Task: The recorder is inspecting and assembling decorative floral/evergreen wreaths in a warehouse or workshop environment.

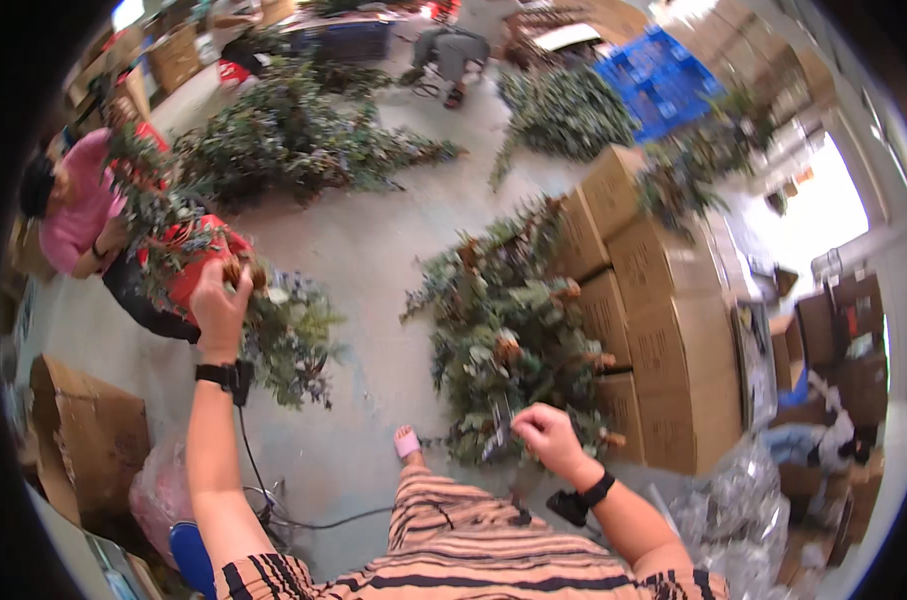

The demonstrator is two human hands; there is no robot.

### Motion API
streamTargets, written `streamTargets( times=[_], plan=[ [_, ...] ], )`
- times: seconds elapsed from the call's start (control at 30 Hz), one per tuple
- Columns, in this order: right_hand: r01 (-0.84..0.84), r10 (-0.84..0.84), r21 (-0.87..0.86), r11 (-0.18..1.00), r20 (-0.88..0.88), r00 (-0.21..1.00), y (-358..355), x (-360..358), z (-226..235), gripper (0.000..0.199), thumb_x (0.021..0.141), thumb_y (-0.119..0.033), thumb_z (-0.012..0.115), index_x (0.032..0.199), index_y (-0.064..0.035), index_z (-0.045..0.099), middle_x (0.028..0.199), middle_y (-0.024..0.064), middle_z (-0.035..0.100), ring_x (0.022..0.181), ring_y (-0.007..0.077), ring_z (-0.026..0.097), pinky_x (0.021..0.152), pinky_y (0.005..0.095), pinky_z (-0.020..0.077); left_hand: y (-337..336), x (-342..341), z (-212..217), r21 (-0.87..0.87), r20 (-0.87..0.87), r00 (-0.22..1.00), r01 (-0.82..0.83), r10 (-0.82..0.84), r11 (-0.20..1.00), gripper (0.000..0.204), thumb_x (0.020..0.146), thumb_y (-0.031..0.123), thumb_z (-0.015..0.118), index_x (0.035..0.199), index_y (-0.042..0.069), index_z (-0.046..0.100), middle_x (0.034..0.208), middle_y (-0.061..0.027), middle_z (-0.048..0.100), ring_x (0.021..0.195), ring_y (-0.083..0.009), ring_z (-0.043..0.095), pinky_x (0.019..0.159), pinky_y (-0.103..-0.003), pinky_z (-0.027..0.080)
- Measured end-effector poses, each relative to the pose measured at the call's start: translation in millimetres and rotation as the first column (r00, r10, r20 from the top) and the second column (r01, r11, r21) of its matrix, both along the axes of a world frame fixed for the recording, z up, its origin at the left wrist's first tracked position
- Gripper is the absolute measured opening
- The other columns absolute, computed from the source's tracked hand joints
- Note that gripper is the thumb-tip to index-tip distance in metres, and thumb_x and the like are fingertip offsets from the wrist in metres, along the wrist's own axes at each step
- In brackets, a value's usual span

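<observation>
My left hand [220, 305] is raised ahead of me, fingers closed around the brown top of an artificial greenery spray [291, 335]. Its leaves hang down beside my wrist. My right hand [553, 440] is closed in a pinch at the near edge of a heap of greenery [503, 350] with brown cone-like pieces. A thin shiny thing [501, 425] shows just left of those fingers; I cannot make out what it is, nor whether the fingers hold it. Both wrists wear black bands.
Stacked cardboard boxes [663, 340] stand right of the heap. More greenery [283, 130] lies on the floor ahead, near a blue pallet [658, 82]. A co-worker in pink [78, 205] sits at left with greenery. A black cable [333, 524] crosses the floor beside me.
</observation>
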State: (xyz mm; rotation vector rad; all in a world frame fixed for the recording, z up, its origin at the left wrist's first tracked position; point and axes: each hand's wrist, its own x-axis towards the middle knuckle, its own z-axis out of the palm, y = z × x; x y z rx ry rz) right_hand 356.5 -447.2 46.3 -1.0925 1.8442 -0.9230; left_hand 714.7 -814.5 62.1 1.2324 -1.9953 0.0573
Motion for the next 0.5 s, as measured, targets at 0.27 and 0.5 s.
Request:
streamTargets(
  times=[0.27,0.5],
  plan=[
    [0.152,-0.17,-0.262,0.953,-0.047,0.984,131,-59,47,0.008,0.082,-0.006,0.062,0.083,0.0006,0.066,0.074,0.0079,0.059,0.066,0.0155,0.056,0.06,0.0278,0.0442,105,-158,198,-0.246,-0.08,0.949,0.277,-0.304,0.929,0.028,0.086,0.026,0.069,0.084,0.002,0.055,0.065,-0.0091,0.057,0.06,-0.0171,0.057,0.055,-0.031,0.044],
    [0.383,-0.417,-0.38,0.842,-0.008,0.909,307,-119,57,0.004,0.084,-0.003,0.064,0.084,0.0004,0.066,0.075,0.0007,0.057,0.066,0.0068,0.05,0.059,0.0218,0.0406,151,-326,371,-0.513,-0.095,0.966,0.161,-0.242,0.843,0.058,0.084,0.06,0.057,0.096,0.004,0.064,0.084,-0.0163,0.066,0.08,-0.0378,0.063,0.07,-0.041,0.049]
  ],
)
